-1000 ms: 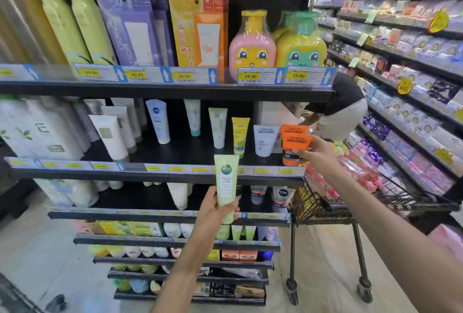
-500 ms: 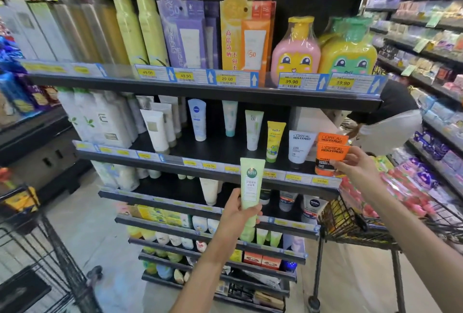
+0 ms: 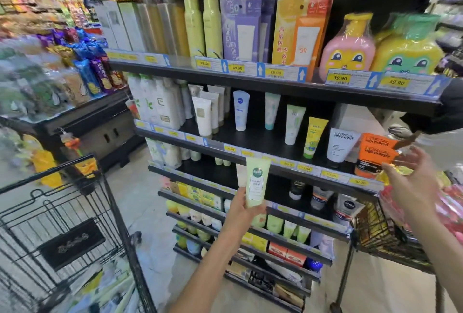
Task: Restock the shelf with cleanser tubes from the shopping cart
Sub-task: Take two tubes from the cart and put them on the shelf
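Note:
My left hand (image 3: 244, 208) holds a pale green cleanser tube (image 3: 256, 181) upright, cap down, in front of the edge of the middle black shelf (image 3: 263, 143). My right hand (image 3: 411, 177) hovers with fingers spread just right of the orange L'Oreal tubes (image 3: 375, 155), which stand at the shelf's right end; it holds nothing. A white L'Oreal tube (image 3: 339, 145), a yellow tube (image 3: 314, 137) and several white and green tubes stand along that shelf. A black wire shopping cart (image 3: 62, 225) is at lower left, with blurred tubes in its basket.
A second wire cart (image 3: 383, 232) stands at the right under my right arm, holding pink packs. The upper shelf carries spray cans, boxed sunscreen and cartoon bottles (image 3: 348, 47). Lower shelves hold more tubes. A snack display (image 3: 62, 62) fills the left aisle. A person bends behind the right end.
The view has swung left, which brings the left cart into sight. My right hand has let go of the orange tube and drawn back slightly. My left hand still holds the green tube.

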`<state>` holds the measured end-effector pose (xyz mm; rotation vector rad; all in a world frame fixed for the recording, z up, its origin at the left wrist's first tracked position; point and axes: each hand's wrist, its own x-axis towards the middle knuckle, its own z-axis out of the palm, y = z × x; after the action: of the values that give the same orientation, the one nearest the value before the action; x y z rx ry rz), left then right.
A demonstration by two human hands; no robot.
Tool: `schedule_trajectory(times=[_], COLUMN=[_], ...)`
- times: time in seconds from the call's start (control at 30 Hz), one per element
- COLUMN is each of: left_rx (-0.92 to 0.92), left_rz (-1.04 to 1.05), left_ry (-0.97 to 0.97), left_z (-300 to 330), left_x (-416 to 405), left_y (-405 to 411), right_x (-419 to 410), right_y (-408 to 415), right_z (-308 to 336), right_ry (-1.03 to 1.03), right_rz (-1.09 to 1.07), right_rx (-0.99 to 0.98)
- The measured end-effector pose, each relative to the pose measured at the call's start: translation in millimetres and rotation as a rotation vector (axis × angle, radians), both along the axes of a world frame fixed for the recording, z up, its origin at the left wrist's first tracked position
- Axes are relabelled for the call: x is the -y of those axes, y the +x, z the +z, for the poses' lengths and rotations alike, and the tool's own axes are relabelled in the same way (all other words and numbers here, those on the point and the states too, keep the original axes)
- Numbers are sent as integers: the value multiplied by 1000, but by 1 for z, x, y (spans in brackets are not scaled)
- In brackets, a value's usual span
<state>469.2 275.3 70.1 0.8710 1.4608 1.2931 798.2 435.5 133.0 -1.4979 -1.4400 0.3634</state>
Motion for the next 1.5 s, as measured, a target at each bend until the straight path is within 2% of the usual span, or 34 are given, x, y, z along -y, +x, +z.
schedule_trajectory(times=[0.13, 0.33, 0.67, 1.03, 1.3, 1.5], left_rx=[29, 34, 33, 9, -75, -203], left_rz=[51, 108, 66, 9, -6, -15], left_ry=[-15, -31, -8, -53, -97, -69], left_z=[-12, -21, -39, -75, -116, -156], left_x=[21, 38, 44, 26, -6, -46], left_y=[-13, -30, -97, -223, -259, -276], right_x=[7, 44, 91, 104, 70, 29], right_y=[1, -25, -131, -306, -372, -403], right_z=[-5, -16, -31, -87, -150, -209], right_ry=[-49, -4, -47, -195, -314, -239], right_rz=[-33, -26, 111, 291, 444, 519], right_rx=[5, 39, 81, 311, 537, 724])
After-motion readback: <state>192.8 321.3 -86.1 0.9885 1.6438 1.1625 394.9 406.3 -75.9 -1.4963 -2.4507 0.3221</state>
